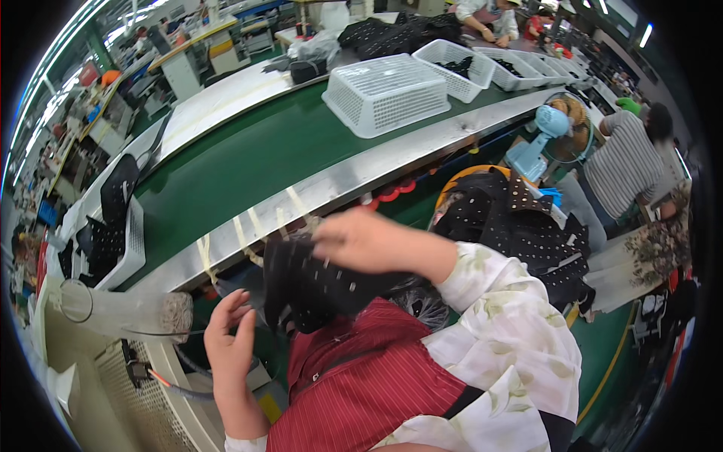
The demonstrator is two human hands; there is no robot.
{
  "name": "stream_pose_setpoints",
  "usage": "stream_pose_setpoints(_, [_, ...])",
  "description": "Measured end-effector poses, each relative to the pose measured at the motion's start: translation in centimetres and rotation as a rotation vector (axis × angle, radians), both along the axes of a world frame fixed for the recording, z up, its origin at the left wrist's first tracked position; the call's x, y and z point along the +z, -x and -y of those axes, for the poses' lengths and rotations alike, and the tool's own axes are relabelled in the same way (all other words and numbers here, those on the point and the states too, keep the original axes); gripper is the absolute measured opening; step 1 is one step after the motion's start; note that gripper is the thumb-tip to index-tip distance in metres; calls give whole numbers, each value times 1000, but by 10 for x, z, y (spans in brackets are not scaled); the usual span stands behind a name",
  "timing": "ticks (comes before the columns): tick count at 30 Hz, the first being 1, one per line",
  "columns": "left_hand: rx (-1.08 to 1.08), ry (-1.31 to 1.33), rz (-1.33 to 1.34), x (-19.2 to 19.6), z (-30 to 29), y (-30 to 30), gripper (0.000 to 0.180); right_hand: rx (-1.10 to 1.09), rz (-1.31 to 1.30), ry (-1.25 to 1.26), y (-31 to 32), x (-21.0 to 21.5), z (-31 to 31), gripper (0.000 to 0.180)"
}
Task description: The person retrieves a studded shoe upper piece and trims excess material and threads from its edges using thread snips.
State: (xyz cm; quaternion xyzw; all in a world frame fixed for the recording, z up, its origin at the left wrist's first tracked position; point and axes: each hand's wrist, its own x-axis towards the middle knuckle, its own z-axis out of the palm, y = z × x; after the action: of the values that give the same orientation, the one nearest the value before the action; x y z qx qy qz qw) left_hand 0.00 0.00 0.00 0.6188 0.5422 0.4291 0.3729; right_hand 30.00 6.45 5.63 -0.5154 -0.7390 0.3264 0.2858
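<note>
A black fabric piece (320,285) with pale dots hangs in front of my red striped apron, partly blurred. My right hand (373,241) is over its upper edge, smeared by motion, with the fingertips closed on the cloth. To the left of the fabric, my left hand (230,335) is raised with bent fingers apart and nothing between them. A small gap separates it from the cloth. The fabric's lower part overlaps my apron, so its full outline cannot be told.
A green conveyor belt (263,143) with a metal edge (331,182) crosses ahead, carrying an upturned white basket (388,94). Another white basket (135,241) with black pieces stands left. At right are dotted black pieces (520,233), a blue fan (553,120) and a person (633,154).
</note>
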Motion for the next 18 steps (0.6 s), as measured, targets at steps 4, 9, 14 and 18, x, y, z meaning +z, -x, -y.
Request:
stream_pose_setpoints(4, [-4,-12,116,-1,-3,-5,30,-574,-547,-107,-73,37,14,34])
stream_pose_setpoints(9, [-140,-58,166,11,-17,-15,28,-777,-1118,-628,-176,37,71,21])
stream_pose_setpoints(14, [-254,-163,208,35,-28,-30,26,-1381,-905,-610,-242,-67,133,29])
stream_pose_setpoints(18, [-308,-357,260,69,-29,-37,40,-1782,-232,-406,-279,-156,189,32])
